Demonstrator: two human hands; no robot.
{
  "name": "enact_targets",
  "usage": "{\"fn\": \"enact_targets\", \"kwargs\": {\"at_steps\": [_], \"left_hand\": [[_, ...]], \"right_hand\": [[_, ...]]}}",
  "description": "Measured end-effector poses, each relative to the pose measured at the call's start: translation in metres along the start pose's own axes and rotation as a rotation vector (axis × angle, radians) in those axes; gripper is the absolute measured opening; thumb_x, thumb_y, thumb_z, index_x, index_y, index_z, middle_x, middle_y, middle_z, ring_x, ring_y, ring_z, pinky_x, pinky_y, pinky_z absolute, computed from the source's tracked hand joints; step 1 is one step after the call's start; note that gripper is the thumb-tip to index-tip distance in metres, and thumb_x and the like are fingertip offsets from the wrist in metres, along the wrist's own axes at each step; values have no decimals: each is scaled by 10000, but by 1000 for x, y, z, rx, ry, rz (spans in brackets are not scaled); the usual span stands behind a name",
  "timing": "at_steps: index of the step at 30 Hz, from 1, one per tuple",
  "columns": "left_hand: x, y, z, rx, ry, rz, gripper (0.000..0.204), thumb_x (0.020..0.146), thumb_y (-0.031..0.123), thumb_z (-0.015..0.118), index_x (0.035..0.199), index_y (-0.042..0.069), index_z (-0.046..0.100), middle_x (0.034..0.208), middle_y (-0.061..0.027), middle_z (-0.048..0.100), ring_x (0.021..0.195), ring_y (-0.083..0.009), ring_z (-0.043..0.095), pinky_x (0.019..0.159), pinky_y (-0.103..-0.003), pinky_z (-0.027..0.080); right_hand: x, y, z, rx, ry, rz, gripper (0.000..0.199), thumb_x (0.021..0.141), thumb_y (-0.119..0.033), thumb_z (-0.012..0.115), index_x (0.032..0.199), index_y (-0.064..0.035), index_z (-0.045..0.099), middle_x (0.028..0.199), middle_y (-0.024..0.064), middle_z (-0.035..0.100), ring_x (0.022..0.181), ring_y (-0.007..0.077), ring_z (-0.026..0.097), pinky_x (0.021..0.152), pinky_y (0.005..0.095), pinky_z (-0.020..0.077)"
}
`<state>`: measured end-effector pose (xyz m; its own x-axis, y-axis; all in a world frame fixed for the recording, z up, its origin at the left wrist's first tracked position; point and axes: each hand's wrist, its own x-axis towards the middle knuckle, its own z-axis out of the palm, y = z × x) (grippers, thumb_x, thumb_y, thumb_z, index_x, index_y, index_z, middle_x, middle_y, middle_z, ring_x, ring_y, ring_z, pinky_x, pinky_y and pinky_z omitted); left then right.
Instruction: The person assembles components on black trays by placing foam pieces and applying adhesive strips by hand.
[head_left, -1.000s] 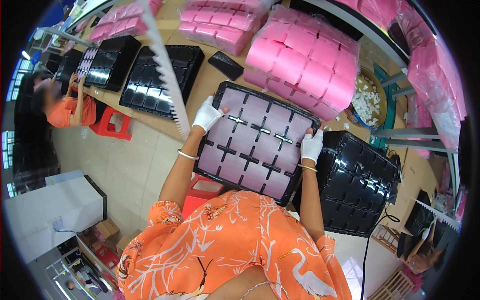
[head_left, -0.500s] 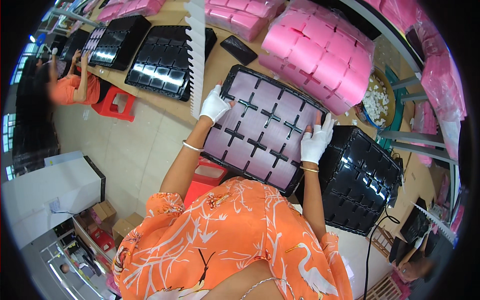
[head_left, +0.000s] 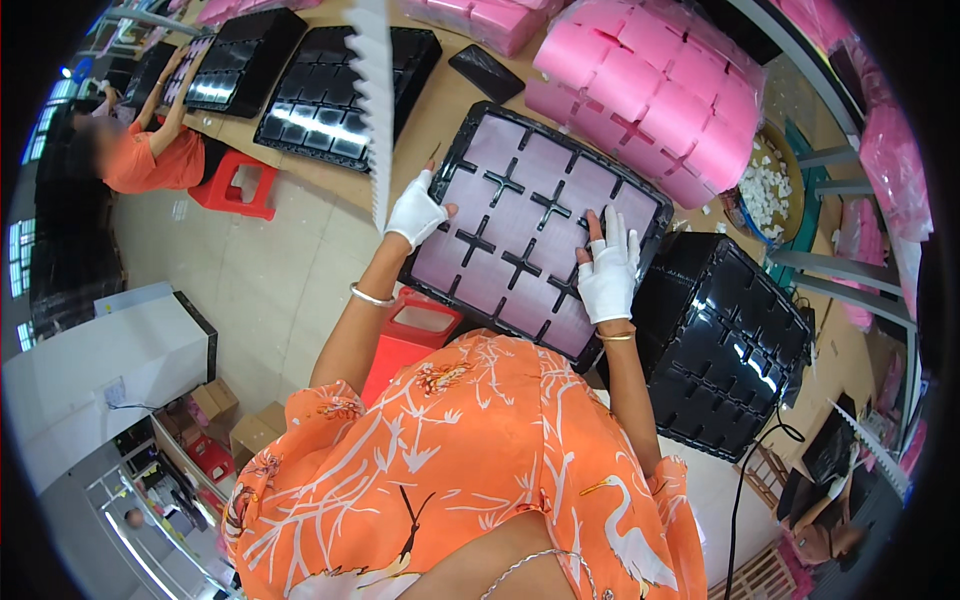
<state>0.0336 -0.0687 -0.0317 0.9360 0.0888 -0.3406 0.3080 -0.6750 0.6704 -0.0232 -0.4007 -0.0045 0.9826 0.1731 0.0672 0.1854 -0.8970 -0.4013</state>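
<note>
A black plastic tray lies tilted before me, with a pale pink foam sheet in it and black cross-shaped dividers showing through slits in the sheet. My left hand, in a white glove with bare fingertips, grips the tray's left edge, thumb over the rim and the other fingers partly hidden. On the right part of the sheet, my right hand lies with its fingers stretched out, also in a white glove. Beyond the tray sits a pile of bright pink foam sheets.
Right of the tray stands a stack of black trays. More black trays lie at the far left, near a dark phone. A bin of white scraps is at the right. A white toothed strip hangs in front. A co-worker works at left.
My right hand has moved left from the tray's right rim onto the foam sheet. My left hand has shifted slightly left and down along the left edge.
</note>
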Motion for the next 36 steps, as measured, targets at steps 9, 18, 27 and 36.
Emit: {"fn": "enact_targets", "kwargs": {"at_steps": [9,18,27,36], "left_hand": [[-35,-38,4,-119,85,39,978,778,159,823,1544,1,237,1350,-236,570,1225,-329,574,1045,-360,435],[-59,-71,9,-1,162,111,966,732,137,840,1518,-9,299,1371,-275,535,1270,-368,537,1068,-375,423],[-61,-15,6,-130,173,23,846,857,159,756,1532,0,271,1373,-220,543,1227,-302,558,1035,-356,439],[-86,-34,5,148,328,148,982,684,119,859,1502,-5,331,1308,-256,590,1168,-424,586,992,-425,475]], "right_hand": [[4,-80,6,102,-186,-436,629,810,-144,680,1412,-77,510,1487,166,433,1397,337,392,1173,494,267],[-5,-138,58,108,-312,-658,567,842,-305,680,1297,20,586,1405,160,514,1385,282,407,1169,488,249],[-42,-152,45,209,-392,-646,577,811,-163,678,1344,-2,528,1393,154,516,1356,292,435,1150,497,280],[-55,-93,-13,526,-311,-301,434,804,-73,637,1222,34,592,1382,213,515,1299,378,474,1099,450,377]]}}
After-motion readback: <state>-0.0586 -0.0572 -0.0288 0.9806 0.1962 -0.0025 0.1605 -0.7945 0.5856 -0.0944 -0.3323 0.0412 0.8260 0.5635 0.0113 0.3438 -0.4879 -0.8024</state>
